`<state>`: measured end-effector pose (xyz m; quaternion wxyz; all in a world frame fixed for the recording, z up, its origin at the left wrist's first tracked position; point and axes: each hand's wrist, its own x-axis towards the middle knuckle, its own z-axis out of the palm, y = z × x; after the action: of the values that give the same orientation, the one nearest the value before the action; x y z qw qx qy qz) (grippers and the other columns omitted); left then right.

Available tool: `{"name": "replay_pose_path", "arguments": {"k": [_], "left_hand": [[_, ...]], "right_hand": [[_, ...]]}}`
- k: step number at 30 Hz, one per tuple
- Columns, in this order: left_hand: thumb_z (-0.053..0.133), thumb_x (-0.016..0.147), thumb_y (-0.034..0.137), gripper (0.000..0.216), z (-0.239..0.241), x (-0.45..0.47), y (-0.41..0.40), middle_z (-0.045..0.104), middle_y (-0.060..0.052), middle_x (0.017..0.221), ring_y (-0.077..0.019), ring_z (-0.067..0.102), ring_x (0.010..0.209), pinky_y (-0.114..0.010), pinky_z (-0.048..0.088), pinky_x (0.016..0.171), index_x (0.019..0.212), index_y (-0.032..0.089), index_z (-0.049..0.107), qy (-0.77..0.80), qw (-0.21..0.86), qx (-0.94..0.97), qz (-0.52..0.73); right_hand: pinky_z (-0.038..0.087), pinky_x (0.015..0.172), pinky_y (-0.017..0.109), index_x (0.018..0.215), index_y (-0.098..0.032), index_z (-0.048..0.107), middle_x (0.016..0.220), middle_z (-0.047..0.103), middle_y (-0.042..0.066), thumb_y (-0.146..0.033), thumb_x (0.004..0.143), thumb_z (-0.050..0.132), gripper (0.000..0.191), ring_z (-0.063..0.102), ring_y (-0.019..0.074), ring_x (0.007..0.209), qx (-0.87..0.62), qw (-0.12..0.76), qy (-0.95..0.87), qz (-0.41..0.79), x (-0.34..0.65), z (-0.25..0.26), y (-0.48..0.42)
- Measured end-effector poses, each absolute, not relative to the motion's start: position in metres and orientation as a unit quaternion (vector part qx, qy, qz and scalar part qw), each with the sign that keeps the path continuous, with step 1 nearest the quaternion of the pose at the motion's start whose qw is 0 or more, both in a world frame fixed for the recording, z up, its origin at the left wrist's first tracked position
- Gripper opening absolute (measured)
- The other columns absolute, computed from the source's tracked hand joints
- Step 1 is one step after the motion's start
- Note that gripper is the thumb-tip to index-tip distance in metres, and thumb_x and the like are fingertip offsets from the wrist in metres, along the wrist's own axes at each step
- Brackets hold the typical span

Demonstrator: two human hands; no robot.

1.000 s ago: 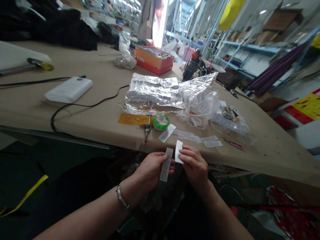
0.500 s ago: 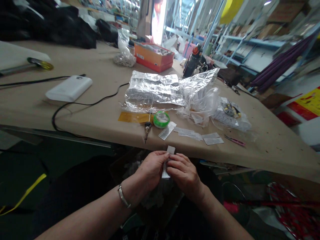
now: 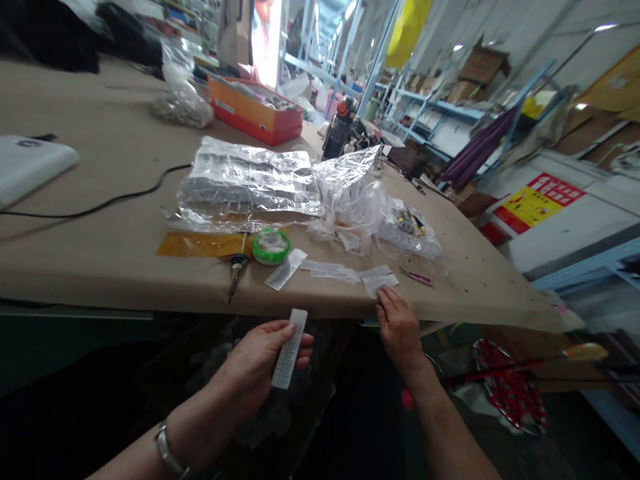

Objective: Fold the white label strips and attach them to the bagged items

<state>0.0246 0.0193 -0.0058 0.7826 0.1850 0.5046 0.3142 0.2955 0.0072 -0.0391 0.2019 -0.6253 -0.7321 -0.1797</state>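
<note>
My left hand [image 3: 265, 350] pinches a narrow white strip label [image 3: 289, 353] covered in small print, holding it tilted just off the table's front edge. At that edge, the fingertips of my right hand [image 3: 400, 327] close on one of the printed labels [image 3: 377, 280] lying there; its lower end is partly covered by the fingers. More printed strips [image 3: 330, 271] lie to its left, beside a shiny label [image 3: 285, 269]. A green-rimmed tin [image 3: 271, 247] sits behind them, and left of it a soldering iron [image 3: 237, 270] points toward me.
Silvery foil packaging [image 3: 255, 180] and clear plastic bags [image 3: 355, 207] spread across the middle of the table [image 3: 115, 267]. Pink-handled tweezers [image 3: 417, 277] lie to the right. Farther back stand an orange box [image 3: 255, 113] and a dark bottle [image 3: 339, 127]. A black cable [image 3: 115, 200] runs leftward.
My right hand has left the strip in my left hand and reached right to the labels on the table edge. The left hand keeps its strip. The view has turned right.
</note>
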Motion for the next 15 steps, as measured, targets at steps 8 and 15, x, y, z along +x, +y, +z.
{"name": "replay_pose_path", "arguments": {"k": [8,15], "left_hand": [[0.057,0.080,0.014,0.006,-0.002,0.023,0.016,0.069,-0.009,0.073,-0.0125,0.063,0.053,-0.025,0.054,0.056,0.084,0.009,0.059,0.510,0.777,0.201,0.309],[0.057,0.079,0.015,0.010,-0.009,0.023,0.012,0.067,-0.009,0.069,-0.0133,0.062,0.053,-0.025,0.052,0.053,0.083,0.008,0.062,0.463,0.800,0.180,0.338]], "right_hand": [[0.049,0.089,0.041,0.092,-0.018,0.065,0.095,0.069,0.009,-0.023,0.087,0.052,0.015,0.064,0.0209,0.095,-0.607,0.406,-0.677,-0.092,0.298,-0.028,0.004],[0.046,0.094,0.046,0.098,-0.021,0.063,0.103,0.066,0.007,-0.012,0.082,0.056,0.019,0.059,0.0236,0.108,-0.424,0.471,-0.773,0.013,0.205,-0.011,-0.015]]}}
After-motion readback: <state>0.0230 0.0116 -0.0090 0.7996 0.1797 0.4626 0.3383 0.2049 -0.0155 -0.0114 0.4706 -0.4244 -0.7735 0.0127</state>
